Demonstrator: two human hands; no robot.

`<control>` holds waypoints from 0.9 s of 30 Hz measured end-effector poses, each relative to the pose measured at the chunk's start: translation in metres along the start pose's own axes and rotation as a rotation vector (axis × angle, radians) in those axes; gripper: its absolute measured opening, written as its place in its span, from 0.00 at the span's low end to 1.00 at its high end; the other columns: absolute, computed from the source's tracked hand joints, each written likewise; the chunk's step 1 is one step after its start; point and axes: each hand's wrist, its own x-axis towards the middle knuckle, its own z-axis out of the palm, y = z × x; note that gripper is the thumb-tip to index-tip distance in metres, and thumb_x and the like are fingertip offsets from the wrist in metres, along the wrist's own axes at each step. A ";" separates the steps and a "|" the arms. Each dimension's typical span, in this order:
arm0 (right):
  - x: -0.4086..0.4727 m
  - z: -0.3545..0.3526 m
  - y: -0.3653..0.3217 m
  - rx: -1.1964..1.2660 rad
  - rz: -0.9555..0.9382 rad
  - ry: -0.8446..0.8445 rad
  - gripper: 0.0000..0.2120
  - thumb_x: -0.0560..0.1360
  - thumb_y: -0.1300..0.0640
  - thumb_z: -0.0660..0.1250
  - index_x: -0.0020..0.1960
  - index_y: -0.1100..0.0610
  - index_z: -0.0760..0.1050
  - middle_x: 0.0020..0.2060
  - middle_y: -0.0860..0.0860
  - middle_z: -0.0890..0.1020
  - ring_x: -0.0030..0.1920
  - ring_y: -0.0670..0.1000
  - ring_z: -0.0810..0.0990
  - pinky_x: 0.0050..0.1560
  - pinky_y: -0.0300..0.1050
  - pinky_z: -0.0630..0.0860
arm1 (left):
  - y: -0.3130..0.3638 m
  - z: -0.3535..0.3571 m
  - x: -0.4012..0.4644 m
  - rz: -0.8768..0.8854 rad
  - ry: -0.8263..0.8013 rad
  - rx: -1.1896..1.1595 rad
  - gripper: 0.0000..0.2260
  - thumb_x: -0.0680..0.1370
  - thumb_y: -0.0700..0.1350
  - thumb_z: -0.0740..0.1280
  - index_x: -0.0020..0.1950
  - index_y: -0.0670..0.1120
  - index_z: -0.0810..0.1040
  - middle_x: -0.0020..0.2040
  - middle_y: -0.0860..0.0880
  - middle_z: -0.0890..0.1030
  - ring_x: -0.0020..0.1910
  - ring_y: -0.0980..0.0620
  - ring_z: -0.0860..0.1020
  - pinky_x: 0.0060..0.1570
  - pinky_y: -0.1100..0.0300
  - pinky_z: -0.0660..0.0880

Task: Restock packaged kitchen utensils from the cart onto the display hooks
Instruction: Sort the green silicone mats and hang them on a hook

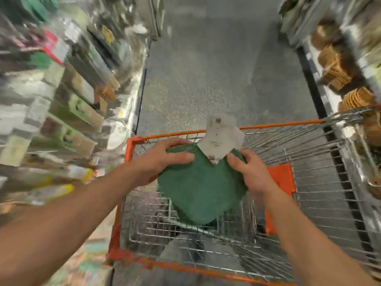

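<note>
Store aisle, over the wire cart (132, 149): left hand (162, 159) and right hand (249, 172) pinched the top corners of a green cloth pack (198, 193), likely soft, light, floppy.

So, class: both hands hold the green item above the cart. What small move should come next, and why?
Probably lift it clear and turn toward the left shelves. Both the left hand and right hand already grip the green packaged item over the wire cart; its white card points up.

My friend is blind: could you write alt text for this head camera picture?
Two bare hands, left hand and right hand, hold a green pad with a white card header over an orange-rimmed wire cart in a blurred shop aisle.
</note>
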 end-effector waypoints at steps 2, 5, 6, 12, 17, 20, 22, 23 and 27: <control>-0.021 0.016 -0.016 0.149 0.032 0.005 0.14 0.72 0.52 0.77 0.54 0.58 0.82 0.45 0.53 0.88 0.44 0.51 0.87 0.44 0.46 0.83 | 0.006 -0.005 -0.030 0.075 -0.004 -0.168 0.19 0.67 0.46 0.76 0.57 0.46 0.83 0.48 0.45 0.87 0.42 0.49 0.86 0.44 0.57 0.84; -0.044 0.035 -0.039 0.271 0.038 -0.011 0.20 0.69 0.48 0.75 0.57 0.58 0.82 0.50 0.57 0.88 0.50 0.57 0.87 0.51 0.53 0.83 | 0.001 -0.004 -0.072 0.138 0.005 -0.364 0.21 0.59 0.50 0.82 0.51 0.45 0.89 0.49 0.45 0.88 0.45 0.49 0.87 0.45 0.58 0.84; -0.050 0.042 -0.048 0.279 0.029 -0.026 0.21 0.69 0.47 0.73 0.57 0.58 0.82 0.50 0.57 0.88 0.50 0.58 0.87 0.51 0.54 0.83 | -0.003 -0.001 -0.088 0.165 0.018 -0.411 0.26 0.54 0.52 0.86 0.50 0.46 0.89 0.50 0.45 0.88 0.47 0.49 0.87 0.46 0.57 0.84; -0.067 0.058 -0.078 0.045 -0.059 -0.127 0.17 0.77 0.45 0.72 0.55 0.58 0.84 0.49 0.55 0.88 0.52 0.60 0.87 0.58 0.63 0.82 | -0.018 0.037 -0.138 0.252 0.318 -0.497 0.13 0.72 0.43 0.76 0.56 0.46 0.88 0.58 0.41 0.86 0.57 0.40 0.85 0.56 0.47 0.83; -0.087 0.069 -0.079 -0.188 -0.110 -0.219 0.20 0.76 0.37 0.71 0.56 0.51 0.82 0.50 0.49 0.87 0.52 0.54 0.86 0.58 0.60 0.82 | -0.043 0.069 -0.173 0.291 0.539 -0.626 0.21 0.74 0.44 0.76 0.66 0.43 0.82 0.62 0.40 0.84 0.60 0.38 0.83 0.62 0.42 0.78; -0.108 0.088 -0.075 -0.245 -0.083 -0.333 0.31 0.71 0.38 0.76 0.67 0.49 0.71 0.56 0.47 0.81 0.54 0.52 0.83 0.59 0.57 0.81 | -0.066 0.086 -0.203 0.285 0.746 -0.763 0.23 0.69 0.43 0.78 0.63 0.42 0.83 0.58 0.41 0.86 0.54 0.41 0.86 0.55 0.47 0.82; -0.125 0.107 -0.071 -0.273 -0.090 -0.449 0.38 0.67 0.41 0.81 0.69 0.47 0.66 0.57 0.48 0.79 0.54 0.52 0.83 0.58 0.55 0.82 | -0.084 0.099 -0.232 0.311 0.837 -0.876 0.18 0.69 0.40 0.77 0.59 0.41 0.84 0.55 0.40 0.87 0.50 0.42 0.87 0.47 0.50 0.84; -0.132 0.116 -0.068 -0.287 -0.091 -0.502 0.39 0.66 0.44 0.83 0.68 0.47 0.64 0.57 0.48 0.78 0.53 0.52 0.83 0.57 0.54 0.82 | -0.090 0.105 -0.246 0.314 0.864 -0.924 0.16 0.70 0.40 0.76 0.57 0.41 0.85 0.54 0.40 0.87 0.48 0.43 0.87 0.44 0.52 0.84; -0.179 0.173 -0.046 -0.412 -0.095 -0.726 0.38 0.64 0.46 0.84 0.66 0.46 0.65 0.57 0.49 0.76 0.54 0.53 0.82 0.59 0.57 0.80 | -0.128 0.126 -0.328 0.341 1.062 -1.033 0.12 0.77 0.41 0.69 0.59 0.41 0.83 0.50 0.42 0.88 0.44 0.46 0.87 0.49 0.52 0.82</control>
